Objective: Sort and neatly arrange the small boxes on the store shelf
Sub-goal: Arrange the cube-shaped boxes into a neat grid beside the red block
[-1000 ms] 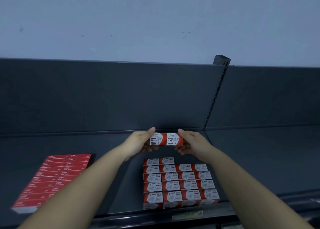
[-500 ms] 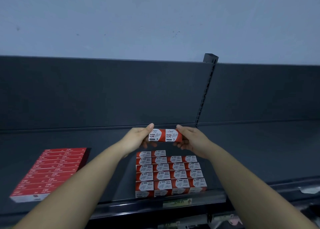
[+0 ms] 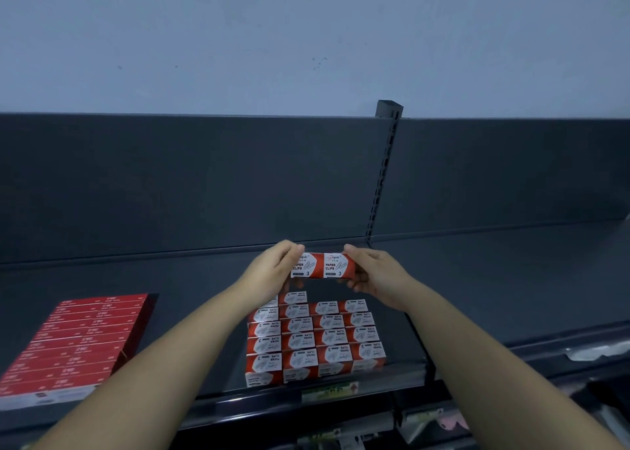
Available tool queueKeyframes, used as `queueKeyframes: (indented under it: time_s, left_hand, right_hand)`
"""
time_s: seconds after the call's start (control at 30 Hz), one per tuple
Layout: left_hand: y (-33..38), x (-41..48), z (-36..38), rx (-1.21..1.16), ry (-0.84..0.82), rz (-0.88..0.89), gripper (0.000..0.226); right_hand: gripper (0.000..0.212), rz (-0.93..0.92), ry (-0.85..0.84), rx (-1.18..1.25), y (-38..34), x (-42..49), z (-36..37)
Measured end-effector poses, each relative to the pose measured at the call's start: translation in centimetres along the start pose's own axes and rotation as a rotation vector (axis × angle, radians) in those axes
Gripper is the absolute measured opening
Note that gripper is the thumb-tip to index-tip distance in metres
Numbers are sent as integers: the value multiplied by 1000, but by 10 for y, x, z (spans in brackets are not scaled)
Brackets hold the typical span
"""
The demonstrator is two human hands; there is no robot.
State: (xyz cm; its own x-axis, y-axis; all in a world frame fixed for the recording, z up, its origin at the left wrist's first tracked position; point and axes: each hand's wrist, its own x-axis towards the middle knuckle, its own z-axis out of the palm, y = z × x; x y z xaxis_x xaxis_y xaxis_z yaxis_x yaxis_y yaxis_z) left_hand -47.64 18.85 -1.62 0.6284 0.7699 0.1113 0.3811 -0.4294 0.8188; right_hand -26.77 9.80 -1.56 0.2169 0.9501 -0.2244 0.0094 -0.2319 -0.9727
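Two small red-and-white paper clip boxes (image 3: 322,265) are held side by side in the air, labels facing me. My left hand (image 3: 272,270) grips their left end and my right hand (image 3: 375,274) grips their right end. Just below them, a block of several identical paper clip boxes (image 3: 315,338) lies in neat rows on the dark shelf (image 3: 204,313). Its back row is shorter than the others, and my left wrist hides that row's left end.
A stack of flat red boxes (image 3: 73,340) lies at the shelf's left. A slotted upright post (image 3: 383,176) divides the dark back panel. The shelf's front rail carries a price label (image 3: 329,391). Lower shelves with pale packaging show at the bottom right.
Both hands have held the same two boxes throughout. Relative to the block, the pair has stayed just above its back row, and the view has shifted slightly.
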Motion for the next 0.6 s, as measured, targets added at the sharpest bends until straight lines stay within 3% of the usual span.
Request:
queueKeyframes:
  time_s: [0.37,0.6]
  left_hand:
    - [-5,21,17,166,-111,-27,25]
    - [-17,42,34,328,-163,-151,28]
  right_hand:
    - [26,-69,24,-103,4,1,-30]
    - [23,-98,74,-333,15,13,-42]
